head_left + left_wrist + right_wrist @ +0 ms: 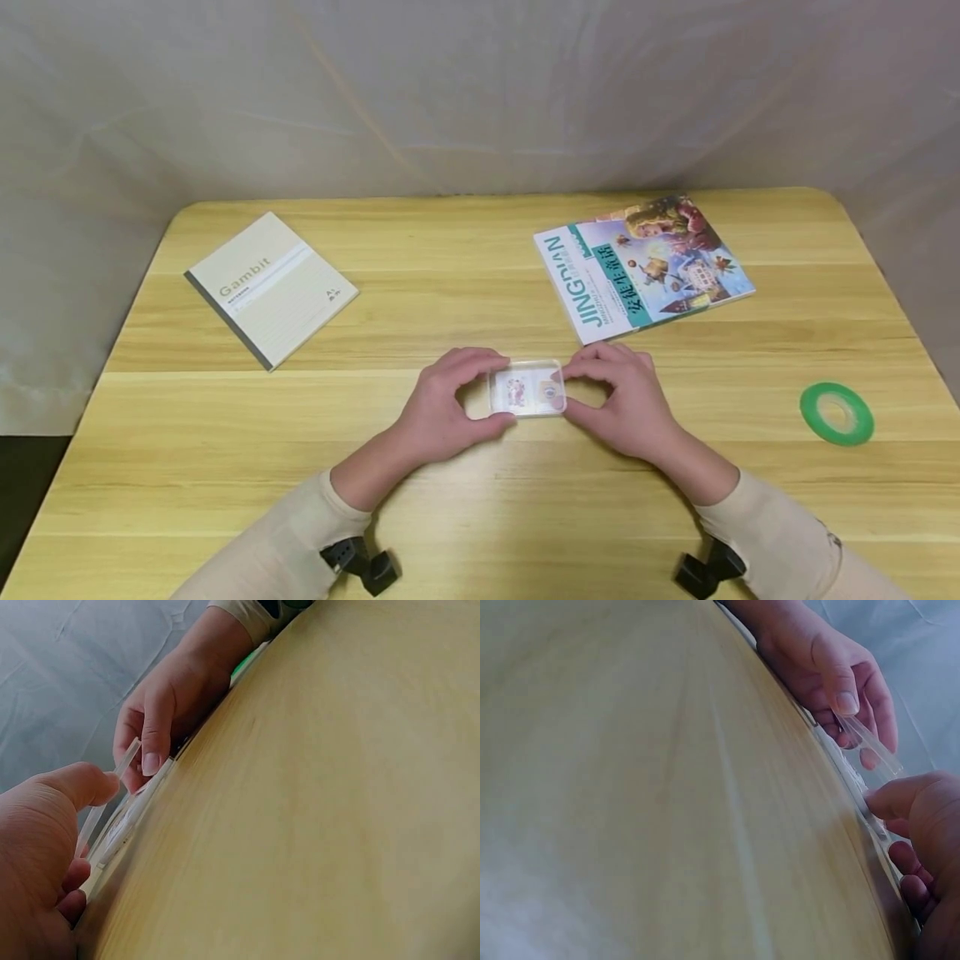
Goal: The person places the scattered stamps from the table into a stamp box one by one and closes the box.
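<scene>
A small clear plastic box (525,410) with printed cards (516,391) inside lies near the middle of the table, between both hands. My left hand (448,407) pinches its clear lid (877,748) between thumb and fingers at the left side. In the wrist views the lid is tilted, raised at the right end above the white card-filled base (126,825). My right hand (624,402) grips the base at its right end, thumb on the near edge and fingers on the far one. Its fingers partly hide that end.
A beige notebook (292,292) lies at the back left of the wooden table (420,300). Close beyond my right hand is a colourful storybook (652,267). A green ring-shaped tape roll (813,412) rests at the right. Grey cloth (450,100) hangs behind the table.
</scene>
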Demonstrator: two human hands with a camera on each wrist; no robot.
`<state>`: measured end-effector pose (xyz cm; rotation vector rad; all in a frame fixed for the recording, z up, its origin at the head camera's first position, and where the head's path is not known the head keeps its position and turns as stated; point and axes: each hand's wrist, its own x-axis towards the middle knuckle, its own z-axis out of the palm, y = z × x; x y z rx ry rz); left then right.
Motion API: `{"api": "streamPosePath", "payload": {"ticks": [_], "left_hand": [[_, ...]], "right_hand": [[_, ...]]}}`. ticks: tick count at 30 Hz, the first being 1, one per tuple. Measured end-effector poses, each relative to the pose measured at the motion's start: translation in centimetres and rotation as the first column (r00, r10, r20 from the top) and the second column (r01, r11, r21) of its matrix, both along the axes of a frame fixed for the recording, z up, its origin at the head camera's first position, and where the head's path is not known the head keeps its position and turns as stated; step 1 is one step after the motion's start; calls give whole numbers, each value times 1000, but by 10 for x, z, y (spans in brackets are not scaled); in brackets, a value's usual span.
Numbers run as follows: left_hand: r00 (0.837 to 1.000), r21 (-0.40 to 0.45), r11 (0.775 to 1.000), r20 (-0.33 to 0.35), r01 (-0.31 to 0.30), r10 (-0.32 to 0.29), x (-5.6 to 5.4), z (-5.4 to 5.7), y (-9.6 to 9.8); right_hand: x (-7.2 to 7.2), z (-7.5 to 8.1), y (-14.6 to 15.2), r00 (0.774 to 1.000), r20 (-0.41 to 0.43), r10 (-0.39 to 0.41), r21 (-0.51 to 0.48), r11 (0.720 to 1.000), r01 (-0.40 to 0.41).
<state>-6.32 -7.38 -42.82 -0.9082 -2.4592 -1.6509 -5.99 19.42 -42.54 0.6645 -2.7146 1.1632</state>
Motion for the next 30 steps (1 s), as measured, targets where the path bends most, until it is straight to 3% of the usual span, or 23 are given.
{"api": "streamPosePath", "payload": {"ticks": [15, 30], "left_hand": [[1000, 1, 1000, -8, 2, -2, -1, 1, 1], [1000, -8, 1000, 0, 11, -11, -1, 0, 0]], "right_hand": [[-1, 1, -1, 1000, 19, -19, -50, 999, 20], [-1, -1, -1, 1000, -12, -10, -45, 999, 9]]}}
